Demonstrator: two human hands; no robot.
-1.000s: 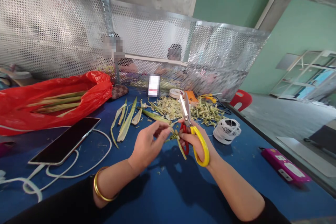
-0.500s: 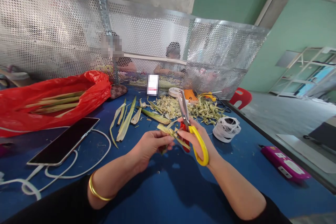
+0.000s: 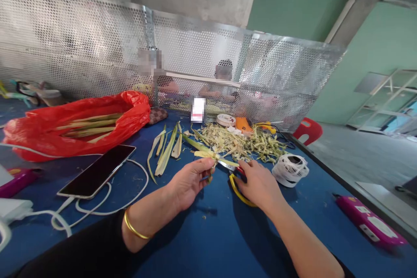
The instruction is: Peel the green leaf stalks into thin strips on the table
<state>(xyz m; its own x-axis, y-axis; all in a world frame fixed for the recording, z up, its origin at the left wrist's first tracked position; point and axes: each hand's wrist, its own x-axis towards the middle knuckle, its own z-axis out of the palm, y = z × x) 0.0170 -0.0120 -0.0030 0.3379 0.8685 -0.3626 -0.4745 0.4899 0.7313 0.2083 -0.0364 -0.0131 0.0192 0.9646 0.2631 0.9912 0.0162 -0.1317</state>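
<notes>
My left hand (image 3: 187, 184) is closed, pinching a small folded knot of pale leaf strips (image 3: 205, 154) between thumb and fingers. Strip ends stick out to the left and the right of the knot. My right hand (image 3: 262, 184), back upward, is closed on a pair of scissors with one yellow handle (image 3: 239, 194) and one red. Their blades (image 3: 226, 164) point left, just beside the knot; whether they touch it I cannot tell. Behind both hands lies a heap of leaf clippings (image 3: 221, 139). Several long leaf strips (image 3: 167, 152) lie left of the heap.
A red plastic bag (image 3: 94, 104) holding leaves stands at the left. Nearer lie a phone (image 3: 99, 171) and a white cable (image 3: 145, 182). A roll of white tape (image 3: 289, 171) and a purple box (image 3: 369, 219) are at the right. People sit behind the perforated screen (image 3: 195, 47).
The scissors have swung from upright to low, blades now pointing left beside the knot. My right hand has turned back-side up. The camera view has shifted slightly.
</notes>
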